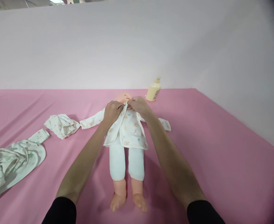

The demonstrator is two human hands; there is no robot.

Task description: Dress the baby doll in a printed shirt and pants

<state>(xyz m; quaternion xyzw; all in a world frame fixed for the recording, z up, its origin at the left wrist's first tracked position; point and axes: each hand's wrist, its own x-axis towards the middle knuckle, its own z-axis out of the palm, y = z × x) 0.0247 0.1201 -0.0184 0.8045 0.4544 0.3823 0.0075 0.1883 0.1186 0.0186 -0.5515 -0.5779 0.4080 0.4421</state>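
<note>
The jacket (133, 130) is being pinched near its neckline by left hand (113, 111) and right hand (138, 105). The doll (136, 163) is being partly hidden.

Baby-care practice area, nursery-style room. A dressed baby doll (136, 163) lies on a pink-covered bench (220, 161); small printed baby clothes (62, 126) lie left of it, and a pump bottle (153, 92) stands by the far edge, left of the far right corner. Plain pale walls (104, 46) run along the far and right edges. Bright light (57, 1) top left, probably a ceiling fixture, cut off by the frame.
</note>
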